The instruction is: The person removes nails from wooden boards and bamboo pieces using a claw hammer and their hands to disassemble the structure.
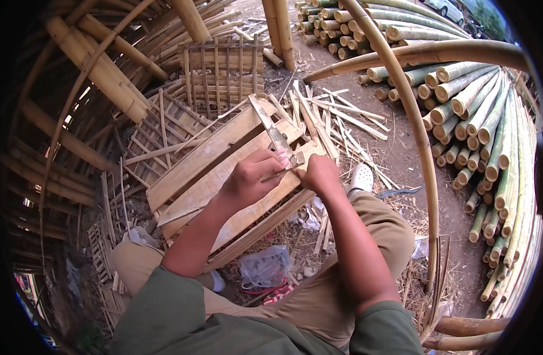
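My left hand (pixel 254 177) is closed, its fingers curled round a thin bamboo strip (pixel 277 174) that crosses toward my right hand. My right hand (pixel 320 175) is closed too, pinching the strip's other end near the right edge of the wooden bench (pixel 236 180). Just beyond my hands, a long flat metal blade (pixel 267 121) lies slantwise over the bench boards. Pink and white wrapping (pixel 282 157) shows beside my left fingers. Whether those fingers touch the wrapping or the blade, I cannot tell.
Split bamboo slats (pixel 348 121) lie scattered beyond the bench. A woven bamboo panel (pixel 221 74) stands behind it. Stacked bamboo poles (pixel 466 118) fill the right side. A curved pole (pixel 422 136) rises near my right knee. A clear plastic bag (pixel 264 266) lies between my legs.
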`<action>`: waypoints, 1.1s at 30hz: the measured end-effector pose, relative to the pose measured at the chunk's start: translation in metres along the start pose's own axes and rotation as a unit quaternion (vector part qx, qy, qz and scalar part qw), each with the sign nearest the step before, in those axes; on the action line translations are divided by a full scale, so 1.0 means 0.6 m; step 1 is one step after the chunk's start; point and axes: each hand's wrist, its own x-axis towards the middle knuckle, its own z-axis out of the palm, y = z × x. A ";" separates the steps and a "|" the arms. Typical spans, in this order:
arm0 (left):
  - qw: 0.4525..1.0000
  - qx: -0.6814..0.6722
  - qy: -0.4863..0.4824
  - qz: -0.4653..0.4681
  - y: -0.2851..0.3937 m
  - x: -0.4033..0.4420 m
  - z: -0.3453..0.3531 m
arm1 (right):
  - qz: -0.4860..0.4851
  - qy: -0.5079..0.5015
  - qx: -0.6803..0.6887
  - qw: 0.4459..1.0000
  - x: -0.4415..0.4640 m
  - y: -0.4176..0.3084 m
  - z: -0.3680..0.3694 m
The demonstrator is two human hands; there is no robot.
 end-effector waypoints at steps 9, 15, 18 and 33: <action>0.999 0.034 -0.032 -0.006 -0.026 -0.039 0.069 | -0.134 0.105 0.096 0.981 0.008 0.057 0.083; 0.999 0.040 -0.031 -0.015 -0.059 -0.053 0.102 | 0.040 0.071 0.097 0.992 0.000 0.084 -0.033; 0.990 0.088 -0.101 -0.050 -0.060 -0.061 0.110 | 0.096 0.155 0.128 0.975 -0.010 0.097 -0.039; 0.937 0.295 -0.009 -0.188 -0.216 0.035 0.240 | 0.117 -0.036 0.253 0.960 -0.102 0.152 -0.062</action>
